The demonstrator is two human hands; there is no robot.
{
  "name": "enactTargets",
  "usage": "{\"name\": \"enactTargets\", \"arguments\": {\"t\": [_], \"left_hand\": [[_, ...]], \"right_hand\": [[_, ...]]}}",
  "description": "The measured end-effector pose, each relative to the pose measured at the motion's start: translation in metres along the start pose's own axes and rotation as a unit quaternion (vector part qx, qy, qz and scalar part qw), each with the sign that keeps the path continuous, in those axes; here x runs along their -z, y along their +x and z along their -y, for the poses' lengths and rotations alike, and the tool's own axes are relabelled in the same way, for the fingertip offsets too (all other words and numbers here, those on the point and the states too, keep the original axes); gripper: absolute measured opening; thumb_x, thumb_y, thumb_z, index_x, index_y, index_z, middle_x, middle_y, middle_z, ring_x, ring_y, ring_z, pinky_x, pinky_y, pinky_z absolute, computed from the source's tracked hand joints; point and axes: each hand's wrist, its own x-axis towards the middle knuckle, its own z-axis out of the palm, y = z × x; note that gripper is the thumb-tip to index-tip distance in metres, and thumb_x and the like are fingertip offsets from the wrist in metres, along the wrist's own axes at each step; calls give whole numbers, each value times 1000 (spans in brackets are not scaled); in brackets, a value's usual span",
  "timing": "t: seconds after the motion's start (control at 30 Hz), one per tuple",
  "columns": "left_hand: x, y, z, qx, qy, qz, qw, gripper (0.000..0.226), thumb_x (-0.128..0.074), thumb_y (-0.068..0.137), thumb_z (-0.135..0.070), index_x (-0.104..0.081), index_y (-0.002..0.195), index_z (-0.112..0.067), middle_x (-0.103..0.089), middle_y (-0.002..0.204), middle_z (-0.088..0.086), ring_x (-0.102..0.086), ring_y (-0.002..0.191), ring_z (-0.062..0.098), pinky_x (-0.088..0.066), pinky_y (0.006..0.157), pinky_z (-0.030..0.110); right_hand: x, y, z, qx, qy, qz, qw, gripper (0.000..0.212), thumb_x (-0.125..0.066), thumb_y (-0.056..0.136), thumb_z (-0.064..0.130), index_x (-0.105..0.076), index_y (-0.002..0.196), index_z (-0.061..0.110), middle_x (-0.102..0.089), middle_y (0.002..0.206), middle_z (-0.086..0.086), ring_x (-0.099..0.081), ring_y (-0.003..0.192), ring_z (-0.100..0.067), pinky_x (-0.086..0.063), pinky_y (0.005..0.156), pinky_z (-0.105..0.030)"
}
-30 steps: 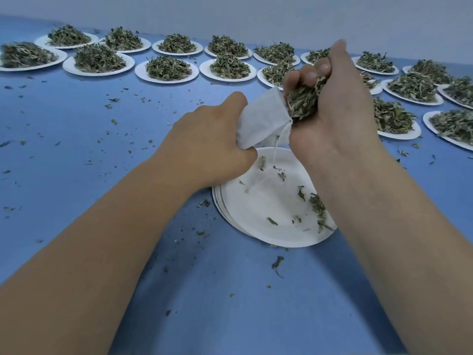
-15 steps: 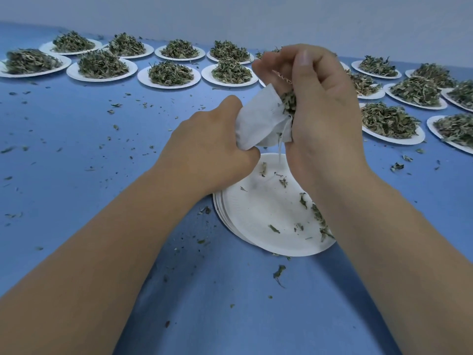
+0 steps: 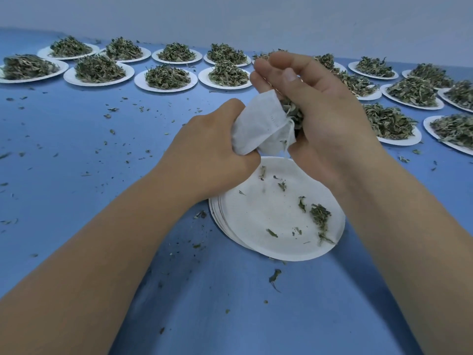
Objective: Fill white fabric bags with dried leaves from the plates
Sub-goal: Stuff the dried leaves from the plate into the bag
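My left hand (image 3: 212, 152) grips the white bag (image 3: 258, 124), knuckles up; my right hand (image 3: 325, 119) curls just beside it, pinching dried leaves (image 3: 291, 111); both forearms bare.

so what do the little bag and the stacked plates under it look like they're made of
The bag looks like thin matte white fabric, possibly nonwoven: it crumples softly in the left hand and shows a stitched seam and a string. The stacked plates look like matte white paper or pulp: thin layered edges, no gloss.
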Motion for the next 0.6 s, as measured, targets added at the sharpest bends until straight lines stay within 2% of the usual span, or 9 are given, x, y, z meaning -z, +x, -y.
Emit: {"name": "enactTargets", "arguments": {"t": [0.1,0.2,0.27,0.33,0.4,0.43,0.5,0.6], "left_hand": [[0,0,-1,-3,-12,1,1000,28,-62,75,-46,-48,95,-31,-59,80,-7,-57,75,16,-49,63,40],[-1,-2,-5,-15,-25,-12,1000,34,-64,75,-51,-51,100,-33,-61,82,-11,-58,76,9,-51,64,38],[-3,-3,-10,-27,-10,-24,999,39,-62,74,-53,-52,107,-34,-59,85,-14,-57,78,9,-49,63,36],[-7,-5,-18,-45,33,-50,997,48,-58,73,-54,-51,116,-35,-54,83,-17,-52,78,11,-42,61,31],[-9,-6,-26,-59,65,-75,993,56,-54,71,-53,-50,124,-35,-50,83,-17,-48,77,11,-37,60,24],[-9,-6,-28,-57,68,-84,992,54,-55,71,-50,-51,122,-34,-51,83,-17,-48,74,11,-37,60,21],[-9,-7,-30,-43,65,-93,993,38,-56,71,-45,-54,106,-31,-52,76,-14,-50,68,8,-37,57,21],[-9,-8,-28,-43,44,-101,993,21,-54,72,-42,-53,87,-26,-46,65,-10,-47,61,5,-30,51,30]], "right_hand": [[1,-3,-1,-19,16,2,1000,18,-49,107,8,-65,111,12,-72,125,-6,-66,121,-14,-56,97,-32],[1,-6,-2,-32,-12,0,999,19,-49,107,11,-68,109,17,-73,125,0,-64,123,-10,-56,99,-34],[-2,-8,-2,-35,-42,-1,998,21,-49,108,15,-69,107,22,-72,126,3,-65,118,-7,-58,95,-35],[-4,-11,-1,-29,-65,3,997,22,-49,108,16,-69,109,23,-70,126,4,-69,104,-7,-61,84,-34],[-5,-12,-1,-18,-99,-2,995,21,-49,108,19,-69,110,25,-70,126,5,-71,103,-10,-60,80,-35],[-5,-12,-1,-13,-118,-7,993,21,-49,108,21,-69,110,26,-70,126,7,-70,107,-10,-60,84,-36],[-5,-13,-1,0,-163,-18,986,22,-47,109,26,-69,108,30,-70,123,12,-67,110,-4,-58,91,-33],[-4,-15,0,6,-237,-25,971,25,-46,108,37,-70,107,37,-69,119,22,-64,105,9,-56,86,-22]]}}
